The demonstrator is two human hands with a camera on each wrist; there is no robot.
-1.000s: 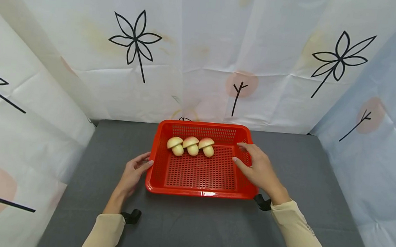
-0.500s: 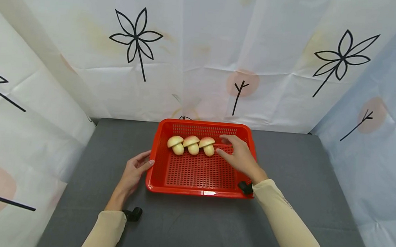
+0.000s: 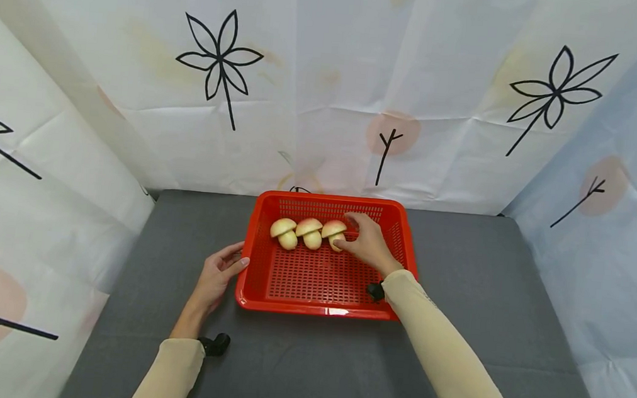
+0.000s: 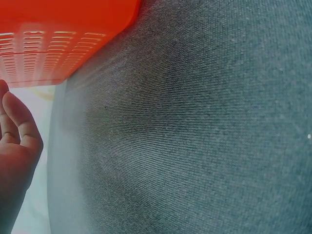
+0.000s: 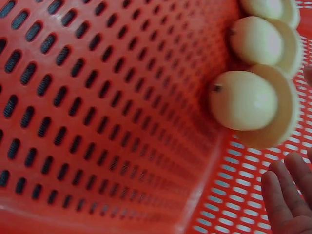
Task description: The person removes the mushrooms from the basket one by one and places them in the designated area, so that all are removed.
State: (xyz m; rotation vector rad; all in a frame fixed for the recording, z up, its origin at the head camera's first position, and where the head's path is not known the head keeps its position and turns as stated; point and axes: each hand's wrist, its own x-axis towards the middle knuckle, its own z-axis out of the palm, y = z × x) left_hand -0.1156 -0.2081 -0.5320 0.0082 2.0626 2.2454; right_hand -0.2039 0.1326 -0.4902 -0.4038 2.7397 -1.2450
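Three toy mushrooms with yellowish stems and pink-tinged caps stand in a row in a red plastic basket (image 3: 309, 310). My right hand (image 3: 370, 244) reaches in at the right mushroom (image 3: 334, 229), thumb near its stem and fingers behind its cap. In the right wrist view, a gap shows between the spread fingers (image 5: 280, 195) and that mushroom's cap. The middle mushroom (image 3: 309, 226) and left mushroom (image 3: 283, 227) sit farther left. At the basket's left side, my left hand (image 3: 215, 278) rests with its thumb at the rim and its other fingers along the outer wall.
The basket stands on a grey cloth-covered table (image 3: 303, 374), close to its back edge. White patterned sheets (image 3: 328, 86) hang behind and on both sides. A thin dark wire (image 3: 299, 189) shows behind the basket.
My right hand has moved left from the basket's right rim, across its inside, to the right mushroom. The left hand and the mushrooms have stayed in place.
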